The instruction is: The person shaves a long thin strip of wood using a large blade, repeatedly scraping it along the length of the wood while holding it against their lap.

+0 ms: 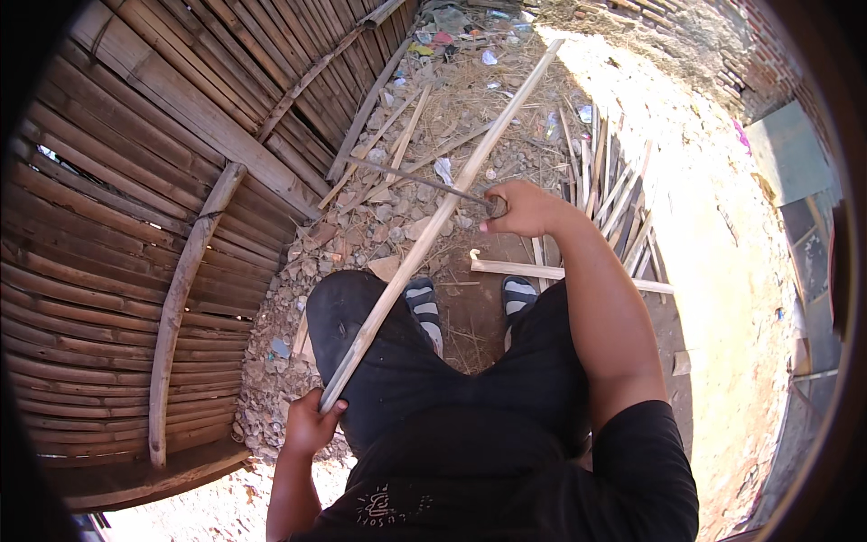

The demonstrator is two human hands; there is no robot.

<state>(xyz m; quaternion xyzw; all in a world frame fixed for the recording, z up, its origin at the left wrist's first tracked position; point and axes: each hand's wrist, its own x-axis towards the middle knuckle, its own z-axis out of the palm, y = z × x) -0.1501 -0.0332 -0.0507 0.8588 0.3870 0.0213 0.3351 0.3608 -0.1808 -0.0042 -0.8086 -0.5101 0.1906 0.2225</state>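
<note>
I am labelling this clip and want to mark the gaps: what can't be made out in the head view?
- Blade tool: its handle is hidden inside the right hand.
- Bamboo strip: its near end is covered by the left hand.
- Litter at the top is too small to identify.
- Sandalled feet are partly hidden by the knees.

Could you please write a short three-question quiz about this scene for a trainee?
1. True or false: the left hand grips the near end of the long pale bamboo strip.
2. What does the right hand hold? A) thin dark metal blade B) a red brick C) a rope
3. Over which knee does the strip pass?

Key: 1 true. 2 A. 3 the left knee.
</note>
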